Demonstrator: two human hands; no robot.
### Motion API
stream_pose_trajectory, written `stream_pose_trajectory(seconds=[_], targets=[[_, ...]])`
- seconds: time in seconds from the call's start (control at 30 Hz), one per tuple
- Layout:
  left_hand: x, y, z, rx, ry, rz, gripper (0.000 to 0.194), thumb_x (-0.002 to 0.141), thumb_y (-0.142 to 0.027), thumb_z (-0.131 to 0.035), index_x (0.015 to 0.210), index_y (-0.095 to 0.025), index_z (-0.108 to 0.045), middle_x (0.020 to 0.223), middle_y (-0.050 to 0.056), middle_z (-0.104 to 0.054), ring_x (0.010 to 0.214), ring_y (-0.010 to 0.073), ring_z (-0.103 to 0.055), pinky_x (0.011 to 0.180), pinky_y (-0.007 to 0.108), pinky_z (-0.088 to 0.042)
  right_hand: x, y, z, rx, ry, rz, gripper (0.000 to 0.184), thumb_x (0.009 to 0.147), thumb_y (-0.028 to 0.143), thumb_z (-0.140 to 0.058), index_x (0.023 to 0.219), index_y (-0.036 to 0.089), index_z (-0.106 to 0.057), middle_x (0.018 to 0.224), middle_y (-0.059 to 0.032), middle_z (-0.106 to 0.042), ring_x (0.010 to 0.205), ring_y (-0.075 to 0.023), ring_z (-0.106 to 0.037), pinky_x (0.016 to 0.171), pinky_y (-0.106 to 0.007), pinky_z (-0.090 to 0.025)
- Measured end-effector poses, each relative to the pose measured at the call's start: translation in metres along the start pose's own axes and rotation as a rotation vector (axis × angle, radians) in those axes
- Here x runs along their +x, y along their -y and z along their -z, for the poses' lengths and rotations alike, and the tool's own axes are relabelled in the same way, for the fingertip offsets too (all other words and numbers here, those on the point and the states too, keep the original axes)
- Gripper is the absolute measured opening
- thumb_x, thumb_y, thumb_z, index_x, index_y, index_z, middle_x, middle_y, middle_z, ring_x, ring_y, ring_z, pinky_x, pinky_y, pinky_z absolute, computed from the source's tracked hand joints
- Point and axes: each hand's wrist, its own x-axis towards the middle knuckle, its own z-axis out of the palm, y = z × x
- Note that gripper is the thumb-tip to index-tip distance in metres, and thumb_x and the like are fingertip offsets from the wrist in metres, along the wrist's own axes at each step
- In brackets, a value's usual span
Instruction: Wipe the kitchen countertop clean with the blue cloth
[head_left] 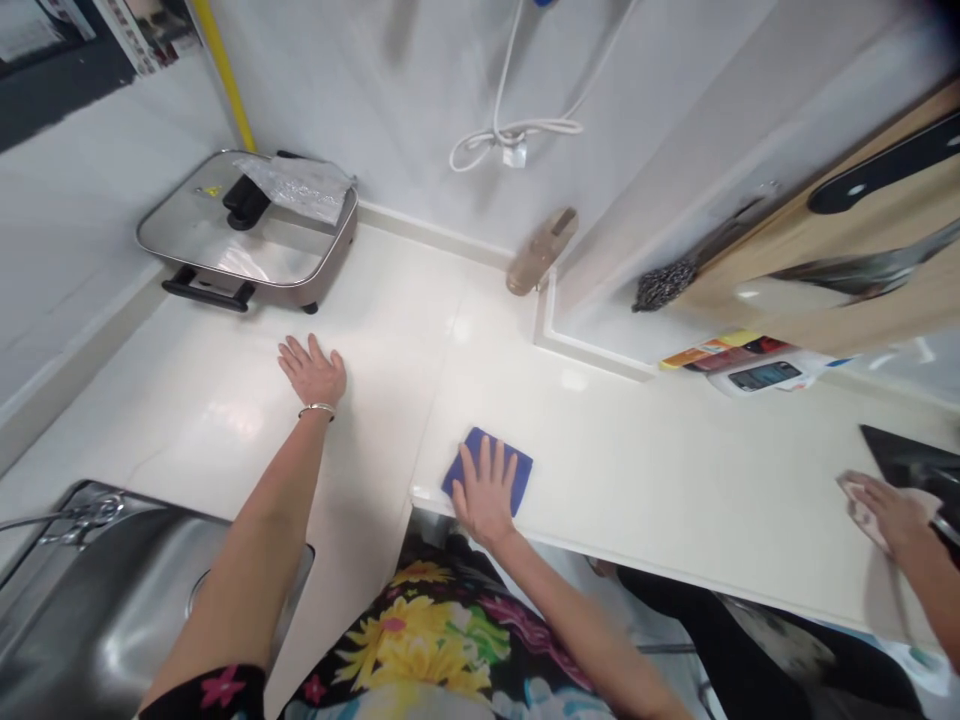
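Observation:
My left hand [313, 378] is over the white counter [375, 330], fingers spread, holding nothing. It wears a bracelet [316, 411] at the wrist and is nearest to the electric pan [247, 265] with a glass lid. Under my right hand [487, 490] is a folded blue cloth [474, 442], close to the counter's front edge. The fingers of this hand are stretched out flat on top of the cloth and do not wrap around it.
A co-worker's hand [896, 515] at the right presses a pale cloth [855, 490] on the counter. The steel sink [150, 600] is at lower left. A brown object [541, 255] leans by the wall corner. Utensils such as a scrubber [664, 287] hang along the right wall.

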Motion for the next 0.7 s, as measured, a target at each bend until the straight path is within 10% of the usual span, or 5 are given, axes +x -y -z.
stream_pose_trajectory(seconds=[0.5,0.7], targets=[[-0.001,-0.004,0.002,-0.010,0.013,0.003,0.068,0.092,-0.036,-0.042,0.151,-0.004,-0.031,0.164,0.027,-0.010,0.153,0.0410,0.003,0.120,0.065,-0.001,0.027,0.069,0.007,0.064,0.191,0.158,0.074,0.092,0.048,-0.051,0.156,0.027,-0.022,0.166,-0.0178,-0.008,0.149,-0.0485,-0.006,0.113,-0.076,-0.005],[0.001,-0.006,0.005,0.003,-0.028,-0.087,0.068,0.094,-0.037,-0.044,0.149,0.002,-0.029,0.162,0.030,-0.010,0.151,0.0437,-0.001,0.119,0.065,-0.003,0.032,0.046,0.018,0.107,0.209,0.263,0.067,0.096,0.052,-0.041,0.156,0.036,-0.017,0.167,-0.0123,-0.004,0.151,-0.0457,-0.004,0.115,-0.073,-0.008]])
